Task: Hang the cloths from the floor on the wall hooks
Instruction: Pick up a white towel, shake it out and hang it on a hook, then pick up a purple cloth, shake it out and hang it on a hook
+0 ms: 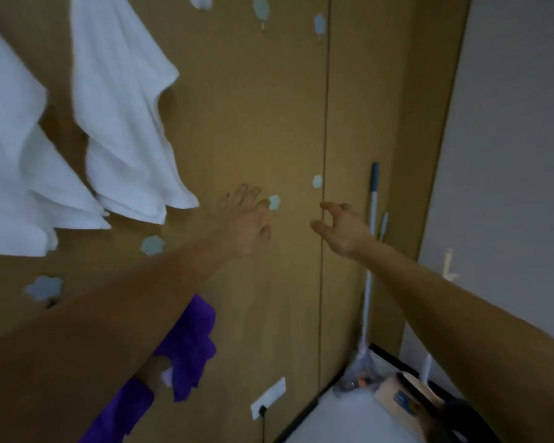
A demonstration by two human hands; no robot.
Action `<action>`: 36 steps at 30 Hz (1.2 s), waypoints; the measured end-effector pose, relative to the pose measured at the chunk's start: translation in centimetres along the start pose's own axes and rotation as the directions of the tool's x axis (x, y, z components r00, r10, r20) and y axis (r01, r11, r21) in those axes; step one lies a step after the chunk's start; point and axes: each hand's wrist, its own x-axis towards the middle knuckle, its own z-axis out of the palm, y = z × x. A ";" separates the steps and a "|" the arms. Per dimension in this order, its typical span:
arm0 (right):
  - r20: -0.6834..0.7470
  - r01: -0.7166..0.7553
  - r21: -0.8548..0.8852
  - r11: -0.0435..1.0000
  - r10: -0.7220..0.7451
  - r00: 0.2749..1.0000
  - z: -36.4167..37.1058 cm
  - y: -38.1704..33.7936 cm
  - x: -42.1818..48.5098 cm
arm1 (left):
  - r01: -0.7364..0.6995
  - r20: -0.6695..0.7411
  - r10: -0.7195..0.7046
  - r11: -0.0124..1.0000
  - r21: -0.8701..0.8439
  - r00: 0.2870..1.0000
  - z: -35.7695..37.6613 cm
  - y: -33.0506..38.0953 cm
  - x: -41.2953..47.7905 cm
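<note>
Two white towels (122, 123) hang limp and fluffy left of my hands, a purple cloth (189, 346) below them, all soft, light, best pinched at a corner; my left hand (247, 225) and right hand (343, 228) reach spread, unclenched, grasping nothing, toward a pale hook (274, 202).

bare wall (253, 123) lies open between white cloth (122, 116) and mop handle (370, 251).
</note>
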 end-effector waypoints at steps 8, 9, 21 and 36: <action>-0.054 -0.436 -0.157 0.886 0.433 0.900 0.8 8.0 -15.8 | -0.299 0.163 0.351 0.914 -0.275 0.922 7.1 12.0 -5.2; -0.061 -0.488 -0.159 0.858 0.485 0.872 1.1 8.8 -18.6 | -0.343 0.165 0.403 0.889 -0.304 0.900 7.7 13.8 -6.5; -0.061 -0.982 -0.115 0.148 0.986 0.156 -0.7 13.2 -59.6 | -0.729 0.268 0.911 0.412 -0.547 0.314 6.1 38.9 -25.7; 0.046 -0.968 0.169 -0.188 0.982 -0.183 1.6 14.4 -93.3 | -0.720 0.274 0.958 0.133 -0.681 -0.083 -1.2 59.4 -54.8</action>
